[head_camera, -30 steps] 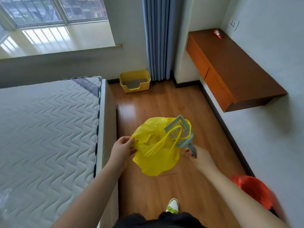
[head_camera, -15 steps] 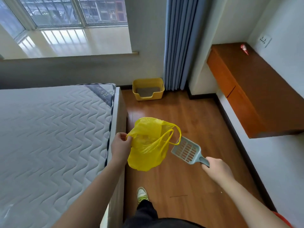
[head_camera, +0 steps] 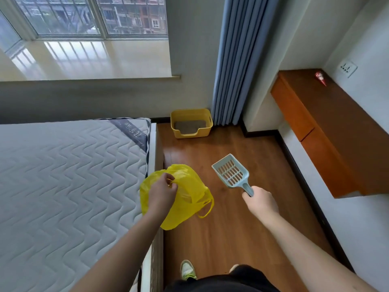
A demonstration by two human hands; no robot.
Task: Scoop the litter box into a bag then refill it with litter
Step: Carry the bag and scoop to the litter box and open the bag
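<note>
My left hand [head_camera: 162, 191] pinches the rim of a yellow plastic bag [head_camera: 187, 199], which hangs in the air beside the bed's corner. My right hand [head_camera: 260, 202] grips the handle of a grey-blue slotted litter scoop [head_camera: 230, 171], held out over the floor with its pan pointing forward and empty. The yellow litter box [head_camera: 208, 127] stands on the floor far ahead, against the wall below the window and next to the curtain. Grey litter shows inside it.
A bed with a quilted grey mattress [head_camera: 69, 186] fills the left side. A wall-mounted brown desk [head_camera: 328, 131] runs along the right wall with a small red item [head_camera: 321, 77] on it. A blue curtain [head_camera: 237, 60] hangs behind the box. Wooden floor [head_camera: 231, 228] runs between bed and desk.
The scoop has come out of the bag's handles and moved right, apart from the bag. The view has moved closer to the litter box.
</note>
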